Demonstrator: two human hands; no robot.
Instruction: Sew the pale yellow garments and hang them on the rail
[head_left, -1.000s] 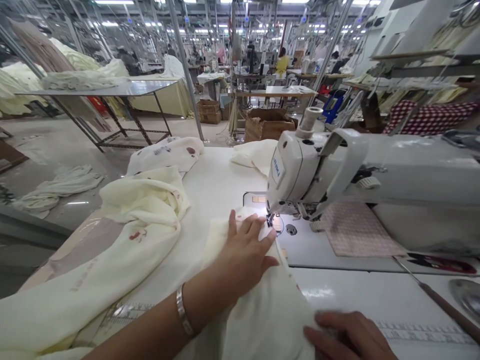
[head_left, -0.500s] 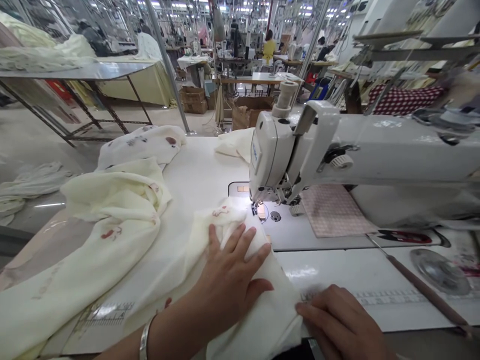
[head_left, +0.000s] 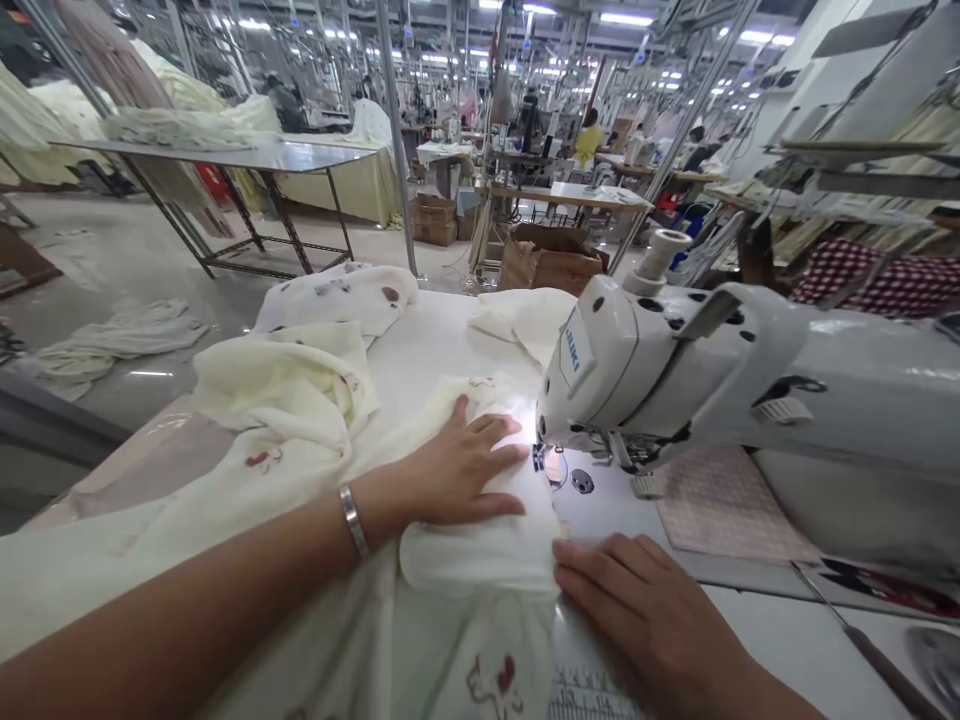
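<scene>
Cream printed fabric [head_left: 480, 560] lies across the table, its right edge running up to the presser foot [head_left: 538, 458] of a white sewing machine [head_left: 607, 370]. My left hand [head_left: 465, 475] rests flat on this fabric just left of the foot, fingers spread, a silver bangle at the wrist. Lower right, my right hand [head_left: 645, 600] has its fingers together at the fabric's edge. The fingertips appear to pinch that edge, with the thumb hidden beneath. Near the foot, the lamp glare washes out the cloth.
Bunched cream cloth [head_left: 285, 385] and a white printed piece [head_left: 337, 300] lie at the left. Pink checked cloth [head_left: 727, 500] sits under the machine arm. A brown-handled tool [head_left: 885, 660] and red-black snips [head_left: 892, 588] lie right. Cardboard boxes [head_left: 547, 262] stand beyond the table.
The head view has turned left and tilted up. Both hands and the fabric have moved forward along the foot. My left hand remains flat; my right hand stays at the fabric's edge.
</scene>
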